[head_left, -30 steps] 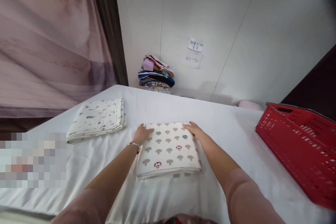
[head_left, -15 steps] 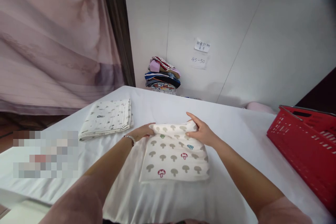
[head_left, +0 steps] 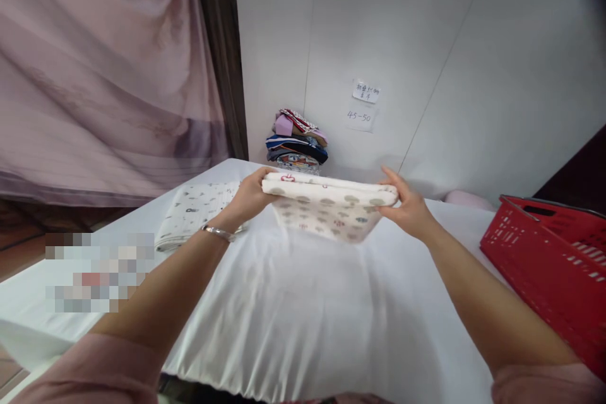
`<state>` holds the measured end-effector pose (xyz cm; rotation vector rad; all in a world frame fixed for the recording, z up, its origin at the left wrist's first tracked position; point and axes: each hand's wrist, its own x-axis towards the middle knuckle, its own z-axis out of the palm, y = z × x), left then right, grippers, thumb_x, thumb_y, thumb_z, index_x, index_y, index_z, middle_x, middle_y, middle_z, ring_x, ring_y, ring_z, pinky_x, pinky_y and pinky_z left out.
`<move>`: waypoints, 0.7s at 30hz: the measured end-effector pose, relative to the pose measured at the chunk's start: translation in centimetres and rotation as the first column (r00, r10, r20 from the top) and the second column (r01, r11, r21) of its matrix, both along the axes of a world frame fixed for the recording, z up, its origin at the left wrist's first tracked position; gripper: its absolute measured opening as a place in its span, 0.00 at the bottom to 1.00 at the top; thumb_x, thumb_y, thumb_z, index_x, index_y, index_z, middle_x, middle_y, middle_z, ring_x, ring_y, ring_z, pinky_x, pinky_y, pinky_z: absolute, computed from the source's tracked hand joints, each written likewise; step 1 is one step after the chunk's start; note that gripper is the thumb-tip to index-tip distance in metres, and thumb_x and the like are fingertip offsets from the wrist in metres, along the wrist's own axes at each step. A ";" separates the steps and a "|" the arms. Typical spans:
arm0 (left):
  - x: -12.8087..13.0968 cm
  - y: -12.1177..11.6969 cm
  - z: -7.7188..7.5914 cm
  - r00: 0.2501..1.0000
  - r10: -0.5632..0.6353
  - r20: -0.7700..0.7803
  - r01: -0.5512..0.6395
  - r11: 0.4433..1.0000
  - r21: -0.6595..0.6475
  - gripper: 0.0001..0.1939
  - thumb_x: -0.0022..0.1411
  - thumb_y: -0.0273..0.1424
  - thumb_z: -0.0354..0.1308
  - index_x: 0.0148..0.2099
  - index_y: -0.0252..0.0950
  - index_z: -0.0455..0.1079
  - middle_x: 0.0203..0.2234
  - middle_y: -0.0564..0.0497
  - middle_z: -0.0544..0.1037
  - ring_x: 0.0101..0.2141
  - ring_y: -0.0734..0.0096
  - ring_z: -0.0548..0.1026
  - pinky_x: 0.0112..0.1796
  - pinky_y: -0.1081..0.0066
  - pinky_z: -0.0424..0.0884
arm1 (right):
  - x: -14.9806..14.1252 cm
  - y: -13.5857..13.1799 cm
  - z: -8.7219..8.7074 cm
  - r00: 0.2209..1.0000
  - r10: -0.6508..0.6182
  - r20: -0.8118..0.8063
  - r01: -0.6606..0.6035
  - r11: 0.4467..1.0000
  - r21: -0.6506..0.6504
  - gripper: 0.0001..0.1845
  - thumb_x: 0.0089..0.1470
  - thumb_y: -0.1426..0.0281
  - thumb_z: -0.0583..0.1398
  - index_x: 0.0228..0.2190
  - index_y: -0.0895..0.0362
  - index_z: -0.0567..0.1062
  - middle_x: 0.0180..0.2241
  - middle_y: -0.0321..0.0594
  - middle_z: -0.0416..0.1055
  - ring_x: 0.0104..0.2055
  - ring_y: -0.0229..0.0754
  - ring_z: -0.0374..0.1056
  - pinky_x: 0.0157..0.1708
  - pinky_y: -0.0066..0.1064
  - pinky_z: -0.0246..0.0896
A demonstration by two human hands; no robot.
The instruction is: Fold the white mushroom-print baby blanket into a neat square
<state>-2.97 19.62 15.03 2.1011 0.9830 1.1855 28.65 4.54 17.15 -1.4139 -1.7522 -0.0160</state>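
A folded white cloth (head_left: 331,211) printed with mushrooms is held up by its top edge over the table, its lower part hanging away from me. My left hand (head_left: 253,194) is closed on its left corner; a silver bracelet circles that wrist. My right hand (head_left: 408,205) pinches the right corner between thumb and fingers, one finger sticking up. Left of my left hand lies another folded cloth (head_left: 189,211), white with small grey prints, partly hidden by my forearm.
The white-covered table (head_left: 293,303) spreads beneath. A red plastic basket (head_left: 534,265) stands at the right. Folded clothes (head_left: 296,145) are stacked by the wall (head_left: 379,25), which bears paper notes (head_left: 363,117). A pink curtain (head_left: 108,76) hangs at left; a pixelated patch covers the table's left part.
Both hands have lifted the mushroom-print cloth off the table and tilted it up, so its thick folded edge now faces me. The hands have moved up and farther apart.
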 end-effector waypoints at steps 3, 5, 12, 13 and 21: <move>0.2 -1.5 0.1 0.992 0.073 -0.100 -0.039 0.952 0.302 0.20 0.50 0.34 0.57 0.46 0.36 0.63 0.45 0.48 0.72 0.45 0.64 0.69 0.47 0.64 0.65 | 1.1 -0.1 -1.5 0.982 -0.030 0.187 -0.008 0.980 0.197 0.38 0.48 0.74 0.57 0.59 0.51 0.52 0.47 0.41 0.67 0.48 0.44 0.63 0.50 0.41 0.59; 0.1 -2.7 -3.2 0.979 0.053 -0.195 0.030 0.916 0.399 0.15 0.53 0.31 0.54 0.45 0.36 0.64 0.47 0.45 0.71 0.49 0.62 0.66 0.51 0.61 0.61 | 1.5 -0.6 -5.2 0.958 -0.059 0.281 -0.009 0.972 0.233 0.34 0.49 0.74 0.55 0.58 0.53 0.56 0.49 0.44 0.66 0.52 0.47 0.60 0.53 0.45 0.54; -0.8 -7.9 -18.2 0.834 -0.150 -0.530 0.298 0.932 0.205 0.13 0.56 0.24 0.47 0.43 0.37 0.66 0.42 0.43 0.73 0.48 0.64 0.68 0.53 0.58 0.60 | -0.2 -6.1 -21.2 0.947 0.035 0.319 0.036 0.976 -0.216 0.27 0.49 0.77 0.49 0.51 0.56 0.67 0.49 0.46 0.67 0.52 0.48 0.60 0.53 0.44 0.55; -1.0 -8.4 -18.8 0.830 -0.155 -0.537 0.302 0.933 0.197 0.14 0.55 0.23 0.46 0.44 0.36 0.65 0.43 0.43 0.73 0.49 0.64 0.68 0.53 0.58 0.60 | -0.5 -6.7 -22.0 0.954 0.027 0.299 0.046 0.971 -0.234 0.28 0.48 0.78 0.49 0.52 0.56 0.67 0.50 0.46 0.66 0.53 0.48 0.59 0.54 0.44 0.54; -3.0 -9.7 -16.1 0.801 -0.285 -0.527 0.373 0.925 0.067 0.29 0.47 0.18 0.48 0.54 0.37 0.60 0.53 0.46 0.66 0.55 0.65 0.62 0.54 0.62 0.61 | 0.0 -7.5 -19.4 0.989 0.128 0.071 -0.090 0.915 -0.394 0.29 0.45 0.77 0.52 0.51 0.55 0.67 0.53 0.43 0.63 0.55 0.45 0.58 0.54 0.40 0.54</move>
